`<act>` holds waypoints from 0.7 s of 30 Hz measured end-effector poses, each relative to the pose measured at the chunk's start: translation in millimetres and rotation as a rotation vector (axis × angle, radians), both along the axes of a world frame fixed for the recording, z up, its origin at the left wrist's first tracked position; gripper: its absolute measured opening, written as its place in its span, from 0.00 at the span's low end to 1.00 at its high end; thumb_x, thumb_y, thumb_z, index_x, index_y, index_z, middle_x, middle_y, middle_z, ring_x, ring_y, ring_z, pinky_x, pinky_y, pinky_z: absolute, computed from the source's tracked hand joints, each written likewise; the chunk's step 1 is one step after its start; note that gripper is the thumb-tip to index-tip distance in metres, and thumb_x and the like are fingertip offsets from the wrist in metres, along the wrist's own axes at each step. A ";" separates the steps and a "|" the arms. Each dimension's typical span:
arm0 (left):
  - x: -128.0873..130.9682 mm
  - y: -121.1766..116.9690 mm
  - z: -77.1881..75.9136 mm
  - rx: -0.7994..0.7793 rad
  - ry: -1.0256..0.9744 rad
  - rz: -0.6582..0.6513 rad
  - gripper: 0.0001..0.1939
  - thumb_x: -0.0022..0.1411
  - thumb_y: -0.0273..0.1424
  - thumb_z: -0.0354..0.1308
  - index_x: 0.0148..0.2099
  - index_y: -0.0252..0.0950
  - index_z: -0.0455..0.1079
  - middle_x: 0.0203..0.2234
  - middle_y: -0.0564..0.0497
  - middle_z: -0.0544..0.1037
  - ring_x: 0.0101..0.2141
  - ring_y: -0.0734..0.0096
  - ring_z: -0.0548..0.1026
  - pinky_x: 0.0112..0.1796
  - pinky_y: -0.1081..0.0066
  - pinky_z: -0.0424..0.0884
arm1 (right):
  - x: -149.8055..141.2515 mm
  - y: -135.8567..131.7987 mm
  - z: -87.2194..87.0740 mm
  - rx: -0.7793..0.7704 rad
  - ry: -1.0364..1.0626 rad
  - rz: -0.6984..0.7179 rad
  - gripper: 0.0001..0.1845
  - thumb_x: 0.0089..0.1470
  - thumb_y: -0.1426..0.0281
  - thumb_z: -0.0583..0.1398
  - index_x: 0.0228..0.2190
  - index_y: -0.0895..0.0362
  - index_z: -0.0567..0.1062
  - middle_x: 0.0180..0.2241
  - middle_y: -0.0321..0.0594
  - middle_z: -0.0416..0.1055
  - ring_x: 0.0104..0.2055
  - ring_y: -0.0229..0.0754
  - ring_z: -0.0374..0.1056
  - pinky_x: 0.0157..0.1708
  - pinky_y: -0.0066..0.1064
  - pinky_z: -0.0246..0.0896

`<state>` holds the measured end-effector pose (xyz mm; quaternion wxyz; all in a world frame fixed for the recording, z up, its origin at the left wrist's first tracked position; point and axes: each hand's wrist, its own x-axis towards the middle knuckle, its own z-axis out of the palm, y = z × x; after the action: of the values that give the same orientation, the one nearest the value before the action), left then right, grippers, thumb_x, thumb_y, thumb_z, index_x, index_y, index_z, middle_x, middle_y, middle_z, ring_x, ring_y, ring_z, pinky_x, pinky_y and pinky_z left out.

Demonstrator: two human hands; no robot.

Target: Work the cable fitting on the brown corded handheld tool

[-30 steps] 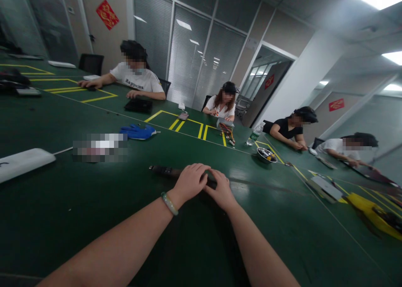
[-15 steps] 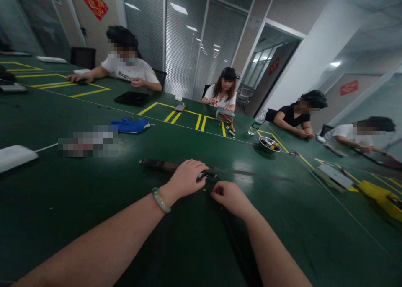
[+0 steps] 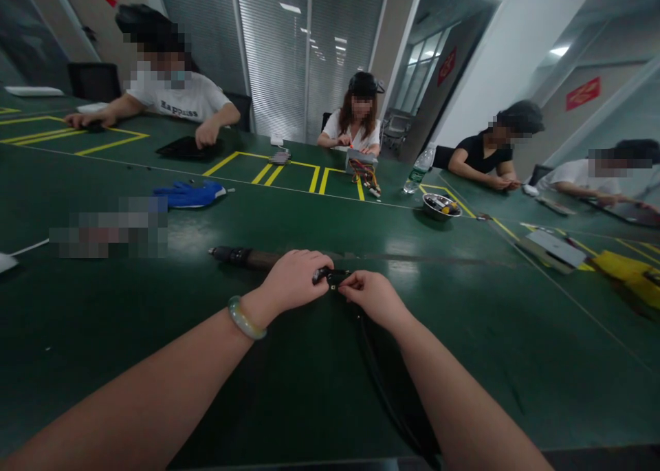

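I noted the left hand [image 3: 298, 280] and right hand [image 3: 370, 296] pinching a small black connector [image 3: 331, 276] at lower centre of frame; short, steady fingertip pinches suited it. A dark tool [image 3: 240, 256] lay just beside, on the worktop [image 3: 103, 347].

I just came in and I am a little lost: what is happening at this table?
A person's left hand and right hand pinch a small black connector above a green table mat, beside a dark cylindrical tool. Across the table, a co-worker sits behind a metal box with coloured wires.
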<state>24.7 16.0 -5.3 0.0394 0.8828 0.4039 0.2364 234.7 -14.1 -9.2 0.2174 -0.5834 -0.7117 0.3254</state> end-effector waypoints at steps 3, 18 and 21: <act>0.3 0.6 -0.3 0.001 0.002 -0.009 0.12 0.57 0.32 0.56 0.44 0.40 0.72 0.38 0.51 0.77 0.40 0.62 0.74 0.45 0.61 0.67 | -2.0 -1.3 2.0 0.140 -0.057 -0.044 0.05 0.54 0.66 0.63 0.32 0.53 0.78 0.28 0.33 0.75 0.29 0.36 0.69 0.28 0.25 0.56; -1.2 2.5 -2.1 0.010 0.006 -0.031 0.09 0.63 0.35 0.56 0.44 0.42 0.72 0.40 0.53 0.77 0.40 0.65 0.74 0.42 0.65 0.67 | -5.8 0.4 3.9 0.376 -0.248 0.017 0.01 0.53 0.69 0.63 0.30 0.53 0.77 0.30 0.33 0.74 0.30 0.37 0.67 0.32 0.28 0.56; -1.3 2.3 -1.9 0.007 0.002 -0.040 0.08 0.64 0.35 0.55 0.43 0.42 0.73 0.41 0.53 0.77 0.40 0.65 0.74 0.42 0.65 0.66 | -6.1 0.4 2.1 0.343 -0.215 0.002 0.03 0.53 0.68 0.63 0.31 0.53 0.78 0.30 0.33 0.74 0.31 0.38 0.67 0.31 0.28 0.56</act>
<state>23.4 18.3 -7.1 0.0407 0.8912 0.3852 0.2361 228.6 -13.7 -7.1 0.2360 -0.5687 -0.7763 0.1354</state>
